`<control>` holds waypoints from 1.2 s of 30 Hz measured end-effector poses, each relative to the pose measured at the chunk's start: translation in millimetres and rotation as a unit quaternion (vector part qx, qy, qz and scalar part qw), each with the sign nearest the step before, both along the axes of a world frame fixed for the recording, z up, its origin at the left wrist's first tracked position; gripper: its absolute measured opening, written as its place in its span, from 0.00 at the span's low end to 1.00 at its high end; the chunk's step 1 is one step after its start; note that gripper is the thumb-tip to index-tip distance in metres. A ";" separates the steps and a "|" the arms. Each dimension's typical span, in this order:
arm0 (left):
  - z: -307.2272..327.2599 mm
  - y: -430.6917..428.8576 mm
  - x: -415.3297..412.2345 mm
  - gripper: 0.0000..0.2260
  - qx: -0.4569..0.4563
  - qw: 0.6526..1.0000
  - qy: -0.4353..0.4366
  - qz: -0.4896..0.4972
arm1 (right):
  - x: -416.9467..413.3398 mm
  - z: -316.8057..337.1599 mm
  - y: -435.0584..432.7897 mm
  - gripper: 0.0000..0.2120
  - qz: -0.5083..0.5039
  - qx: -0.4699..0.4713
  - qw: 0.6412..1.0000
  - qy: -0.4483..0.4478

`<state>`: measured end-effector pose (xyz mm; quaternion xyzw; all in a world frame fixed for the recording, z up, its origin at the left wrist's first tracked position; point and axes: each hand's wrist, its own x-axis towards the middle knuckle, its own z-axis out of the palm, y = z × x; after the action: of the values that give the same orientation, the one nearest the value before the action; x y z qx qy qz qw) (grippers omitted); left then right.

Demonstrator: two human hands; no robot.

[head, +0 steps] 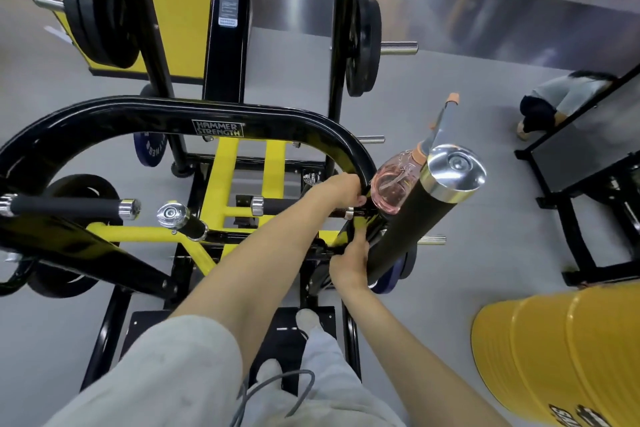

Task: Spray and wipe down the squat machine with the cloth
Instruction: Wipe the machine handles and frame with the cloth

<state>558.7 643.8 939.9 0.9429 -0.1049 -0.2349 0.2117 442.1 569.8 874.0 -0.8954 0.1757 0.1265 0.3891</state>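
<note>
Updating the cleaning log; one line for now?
left hand grips curved bar; right hand on frame, grip unclear; spray bottle beside left hand; cloth unseen

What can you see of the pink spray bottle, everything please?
The spray bottle is rounded clear pink plastic, pink liquid and a thin dip tube showing inside. An orange collar tops its neck; a grey spray head with an orange tip points up and away. It sits tilted by the end of the black curved bar, partly hidden behind a chrome-capped black padded roller. The left hand grips the bar beside it; whether they touch cannot be told.
</note>
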 end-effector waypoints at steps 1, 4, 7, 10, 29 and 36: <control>-0.6 -1.0 -1.5 0.14 0.000 1.000 -0.012 0.001 | -0.4 -0.8 0.2 0.43 0.002 -0.003 1.000 0.000; -11.5 -6.0 -22.6 0.09 0.029 0.991 -0.128 0.004 | 0.5 2.0 -0.8 0.40 -0.002 -0.013 1.000 0.000; -27.6 -10.3 -52.1 0.05 0.070 0.953 -0.291 -0.051 | -4.3 10.3 -1.8 0.22 -0.003 0.020 0.998 -0.059; -42.7 -7.5 -70.5 0.08 0.083 0.920 -0.375 -0.074 | -11.6 15.6 -2.4 0.23 0.002 0.040 0.995 -0.095; -96.4 27.0 -106.7 0.15 0.187 0.921 -0.283 -0.192 | -6.4 28.7 4.2 0.32 -0.046 0.084 0.995 0.017; -86.2 -1.9 -96.0 0.09 -0.514 0.665 0.186 0.508 | -13.7 31.7 2.7 0.39 -0.018 0.114 0.993 -0.016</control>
<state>462.7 642.0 853.7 0.5279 0.3281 -0.1702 0.7646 428.4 572.5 905.7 -0.8436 0.1701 0.1243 0.4939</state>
